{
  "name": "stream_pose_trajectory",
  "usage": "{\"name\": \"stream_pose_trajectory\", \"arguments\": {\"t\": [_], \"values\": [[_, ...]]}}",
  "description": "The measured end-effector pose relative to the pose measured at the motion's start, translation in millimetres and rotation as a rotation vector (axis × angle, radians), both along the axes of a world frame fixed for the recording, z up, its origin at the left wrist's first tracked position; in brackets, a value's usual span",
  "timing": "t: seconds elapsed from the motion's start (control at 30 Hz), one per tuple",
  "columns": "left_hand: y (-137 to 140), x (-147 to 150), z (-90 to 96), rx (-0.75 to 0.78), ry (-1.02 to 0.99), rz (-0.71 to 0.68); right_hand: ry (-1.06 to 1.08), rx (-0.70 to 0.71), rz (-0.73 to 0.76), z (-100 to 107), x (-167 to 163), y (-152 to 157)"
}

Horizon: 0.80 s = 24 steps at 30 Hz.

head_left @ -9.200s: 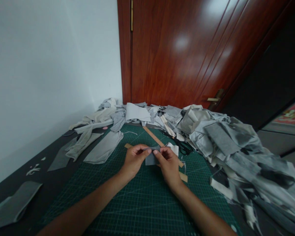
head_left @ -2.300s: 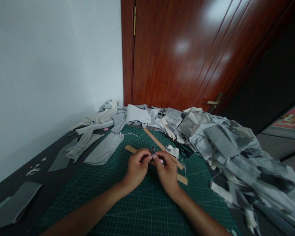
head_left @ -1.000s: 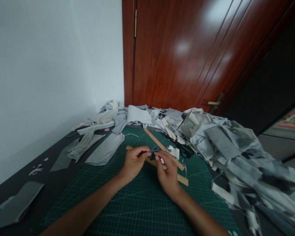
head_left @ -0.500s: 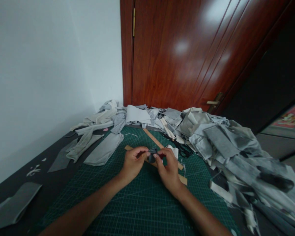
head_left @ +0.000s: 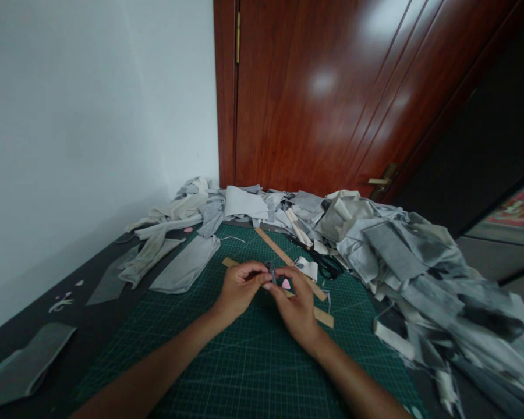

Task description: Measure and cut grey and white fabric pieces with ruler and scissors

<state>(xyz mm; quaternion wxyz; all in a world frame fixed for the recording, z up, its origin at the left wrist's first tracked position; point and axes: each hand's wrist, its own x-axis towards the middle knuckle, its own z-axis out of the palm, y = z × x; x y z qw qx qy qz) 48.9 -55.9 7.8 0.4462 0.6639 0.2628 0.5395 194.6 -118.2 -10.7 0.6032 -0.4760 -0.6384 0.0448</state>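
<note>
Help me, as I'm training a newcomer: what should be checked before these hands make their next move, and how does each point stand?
1. Grip: ok. The left hand and right hand both pinch the small gray cloth.
2. Cloth edges aligned: cannot tell; fingers cover most of it.
3. Scissors away from the fingers: ok. The black scissors lie apart, beside the cloth pile.
4. No ruler behind the hands: not ok. A wooden ruler runs behind both in this view.
5. Pink piece free of the right hand: cannot tell; it shows between thumb and fingers, contact unclear.
</note>
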Motion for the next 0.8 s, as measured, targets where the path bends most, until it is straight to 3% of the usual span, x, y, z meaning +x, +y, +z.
{"name": "stream_pose_trajectory", "arguments": {"t": [0.3,0.43,0.57,0.8], "values": [[-1.0,1.1,-7.6,0.051,0.012,0.082,0.011,-0.039,-0.043,-5.5,-2.1,-0.1],[0.6,1.9,-6.7,-0.036,-0.029,0.052,0.092,-0.031,-0.044,-6.8,-3.3,0.2],[5.9,1.7,-5.4,-0.061,-0.081,0.108,0.197,-0.021,-0.083,-1.4,-0.9,1.8],[1.5,1.2,-3.0,-0.176,-0.158,-0.050,0.310,-0.080,-0.014,-0.1,1.7,4.7]]}}
